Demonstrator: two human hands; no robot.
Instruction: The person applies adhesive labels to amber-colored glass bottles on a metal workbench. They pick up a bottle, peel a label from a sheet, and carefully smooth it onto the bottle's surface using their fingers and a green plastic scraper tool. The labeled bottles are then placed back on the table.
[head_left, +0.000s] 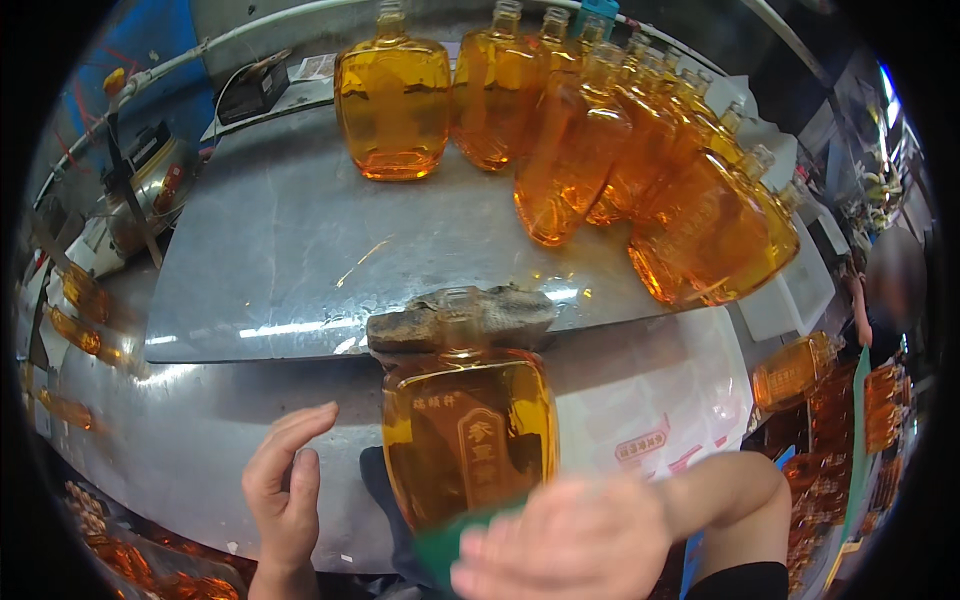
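A flat glass bottle (470,430) of amber liquid lies in front of me with its label side up. Its neck rests on a worn, rough grey-brown block (405,328) at the edge of the metal plate. My right hand (570,540), blurred by motion, grips a flat green piece (450,548) against the bottle's lower end. Whether this is a scraper or a cloth I cannot make out. My left hand (288,490) is open and holds nothing, apart from the bottle on its left. A dark cloth (378,485) shows beside the bottle's lower left side.
Several filled amber bottles (392,110) stand on the raised metal plate (250,230), some leaning. White plastic sheeting (650,390) covers the right side. More bottles (795,370) are at the right, near another person's arm (860,310). A dark box (255,88) sits far left.
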